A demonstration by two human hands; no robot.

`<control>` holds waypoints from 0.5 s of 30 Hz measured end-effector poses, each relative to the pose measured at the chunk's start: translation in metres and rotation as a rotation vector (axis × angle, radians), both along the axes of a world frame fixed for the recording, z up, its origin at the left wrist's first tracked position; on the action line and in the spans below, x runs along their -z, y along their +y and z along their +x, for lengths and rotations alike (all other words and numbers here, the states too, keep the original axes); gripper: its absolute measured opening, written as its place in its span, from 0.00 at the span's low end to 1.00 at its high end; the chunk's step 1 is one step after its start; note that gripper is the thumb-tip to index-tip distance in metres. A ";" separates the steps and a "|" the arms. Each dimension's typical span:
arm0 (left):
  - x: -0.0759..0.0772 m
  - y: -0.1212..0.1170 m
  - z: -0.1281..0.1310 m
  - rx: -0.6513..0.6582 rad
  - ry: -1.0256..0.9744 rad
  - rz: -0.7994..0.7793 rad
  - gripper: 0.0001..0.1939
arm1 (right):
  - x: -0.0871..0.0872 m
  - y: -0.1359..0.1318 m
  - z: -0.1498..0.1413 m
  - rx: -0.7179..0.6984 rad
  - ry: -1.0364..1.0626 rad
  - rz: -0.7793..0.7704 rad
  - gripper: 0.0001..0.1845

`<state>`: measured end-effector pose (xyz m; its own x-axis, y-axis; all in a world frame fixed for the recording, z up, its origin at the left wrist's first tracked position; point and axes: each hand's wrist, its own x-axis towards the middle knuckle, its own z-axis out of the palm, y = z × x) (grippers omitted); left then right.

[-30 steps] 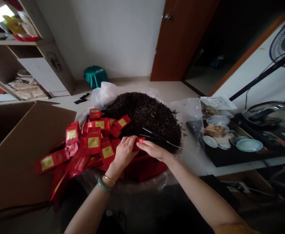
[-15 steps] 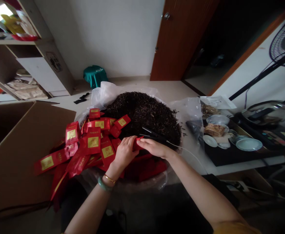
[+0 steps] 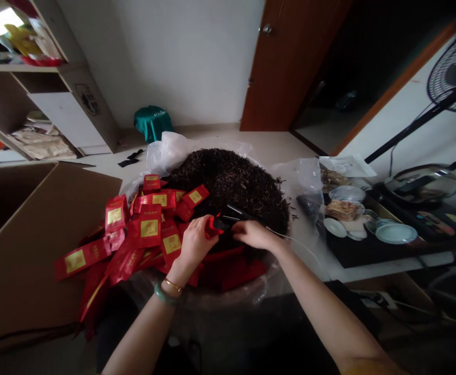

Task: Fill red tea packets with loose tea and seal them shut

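Note:
A big heap of dark loose tea leaves [image 3: 231, 182] lies on clear plastic sheeting in front of me. Several small red packets with gold labels [image 3: 150, 226] are piled at its left edge. My left hand [image 3: 194, 242] is closed on a small red packet [image 3: 213, 226], held at the near edge of the heap. My right hand [image 3: 253, 234] is closed just to the right of that packet, fingers bent down at the tea; what it holds is hidden. A thin dark tool [image 3: 243, 213] lies on the leaves just beyond my hands. A green bangle and a gold bracelet circle my left wrist.
An open cardboard box [image 3: 25, 245] stands at the left. At the right a low table carries small dishes [image 3: 395, 233], bowls and a metal kettle [image 3: 425, 182]. A fan [image 3: 452, 73], a brown door [image 3: 286, 62], shelves [image 3: 21, 78] and a green stool [image 3: 152, 122] stand behind.
My hands have drawn slightly apart: the left one has tilted the red packet up, and the right one has shifted a little to the right and curled down at the leaves.

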<state>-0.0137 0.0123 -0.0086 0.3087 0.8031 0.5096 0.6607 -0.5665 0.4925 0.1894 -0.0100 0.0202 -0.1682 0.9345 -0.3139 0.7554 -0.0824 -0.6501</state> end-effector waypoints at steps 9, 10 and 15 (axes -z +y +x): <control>-0.005 0.001 -0.004 -0.055 -0.060 -0.072 0.24 | 0.029 0.013 -0.043 -0.187 -0.454 -0.107 0.57; -0.005 0.002 -0.005 -0.054 -0.066 -0.077 0.24 | 0.030 0.014 -0.047 -0.196 -0.455 -0.095 0.56; -0.001 0.002 -0.004 -0.031 -0.081 -0.082 0.25 | 0.040 0.017 -0.059 -0.273 -0.371 -0.006 0.48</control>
<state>-0.0177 0.0140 -0.0075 0.2438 0.8514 0.4645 0.6334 -0.5024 0.5885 0.1302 0.0071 -0.0195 -0.2833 0.8694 -0.4049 0.9315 0.1489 -0.3320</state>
